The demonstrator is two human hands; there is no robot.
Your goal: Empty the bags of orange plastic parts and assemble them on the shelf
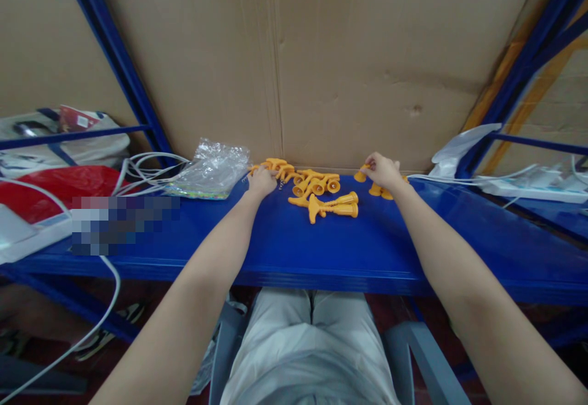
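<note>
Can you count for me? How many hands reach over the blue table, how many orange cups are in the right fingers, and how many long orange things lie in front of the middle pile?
Hands, left hand and right hand: 2
Held orange cup: 1
Long orange things: 2
Total: 5
Other orange pieces overlap too much to count.

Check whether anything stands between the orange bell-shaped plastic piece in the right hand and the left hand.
Yes: a cluster of orange plastic pieces with flared ends lies on the blue tabletop between the bell-shaped piece and the left hand.
</note>
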